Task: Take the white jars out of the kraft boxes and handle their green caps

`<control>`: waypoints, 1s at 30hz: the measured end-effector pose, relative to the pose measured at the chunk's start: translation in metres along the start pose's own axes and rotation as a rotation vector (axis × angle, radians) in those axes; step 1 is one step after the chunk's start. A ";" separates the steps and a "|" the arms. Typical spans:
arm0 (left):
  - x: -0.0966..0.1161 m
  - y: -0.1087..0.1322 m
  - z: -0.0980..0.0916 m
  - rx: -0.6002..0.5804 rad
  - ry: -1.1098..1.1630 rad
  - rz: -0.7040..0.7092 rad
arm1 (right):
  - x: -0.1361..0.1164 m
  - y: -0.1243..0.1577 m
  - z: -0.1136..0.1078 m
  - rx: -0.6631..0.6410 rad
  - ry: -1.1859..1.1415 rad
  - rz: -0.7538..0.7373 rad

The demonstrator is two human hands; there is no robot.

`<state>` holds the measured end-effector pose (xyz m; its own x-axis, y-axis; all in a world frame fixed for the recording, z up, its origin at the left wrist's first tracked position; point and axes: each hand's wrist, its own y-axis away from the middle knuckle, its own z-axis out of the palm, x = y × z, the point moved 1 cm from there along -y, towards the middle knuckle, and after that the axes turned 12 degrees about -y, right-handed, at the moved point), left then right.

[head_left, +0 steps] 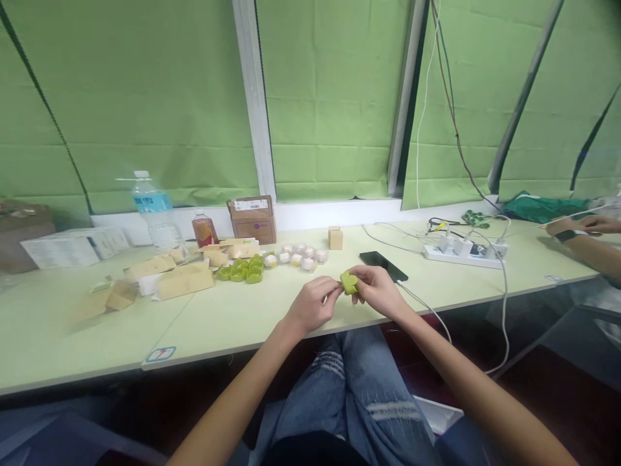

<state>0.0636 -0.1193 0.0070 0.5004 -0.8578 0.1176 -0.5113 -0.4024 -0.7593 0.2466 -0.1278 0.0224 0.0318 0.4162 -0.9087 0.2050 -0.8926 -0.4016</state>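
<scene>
Above the table's front edge, my right hand [377, 291] grips a small olive-green plastic case [348, 282] between thumb and fingers. My left hand [315, 303] is closed in a pinch at the case's left side, its fingertips against or very near it. What those fingertips hold, if anything, is too small to make out. Several similar green cases [246, 269] sit in a cluster to the left. Beside them lies a group of small clear round containers [301, 254] with pale pink and yellow in them. A little tan cardboard box [335, 238] stands farther back.
A black phone [383, 265] with a white cable lies behind my right hand. Torn cardboard packaging [184, 279], a water bottle [158, 217], a red drink bottle [204, 229] and a brown carton [252, 220] are left. A power strip [463, 254] and another person's arm [582, 243] are right.
</scene>
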 end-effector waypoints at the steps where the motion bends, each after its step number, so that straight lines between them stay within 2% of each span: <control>1: 0.000 0.000 0.000 0.006 -0.022 0.010 | -0.001 0.000 0.000 -0.009 0.000 0.002; 5: -0.001 0.000 -0.001 0.021 -0.080 0.033 | -0.005 0.002 0.004 -0.028 -0.021 -0.023; 10: -0.008 0.000 -0.006 0.055 -0.069 0.031 | -0.013 0.006 0.010 0.040 -0.027 -0.084; 13: -0.010 0.001 -0.007 0.064 -0.042 0.007 | -0.015 0.007 0.012 0.063 -0.064 -0.057; 17: -0.001 -0.001 -0.005 0.104 0.063 -0.134 | -0.018 0.007 0.011 0.105 -0.167 -0.030; 20: 0.010 -0.006 -0.005 0.108 0.229 -0.303 | -0.021 0.006 0.012 0.044 -0.237 -0.050; 24: 0.018 -0.012 -0.009 0.001 0.305 -0.381 | -0.017 0.004 0.013 0.002 -0.206 -0.101; 27: 0.010 -0.014 -0.015 -0.130 0.173 -0.364 | -0.007 0.001 0.008 0.037 -0.094 -0.122; 30: -0.010 -0.013 -0.029 -0.199 -0.065 -0.378 | 0.007 -0.004 -0.003 0.149 0.120 -0.126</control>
<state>0.0454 -0.1148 0.0342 0.7180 -0.6189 0.3185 -0.4054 -0.7438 -0.5315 0.2494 -0.1209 0.0183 0.1328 0.5357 -0.8339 0.0684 -0.8443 -0.5315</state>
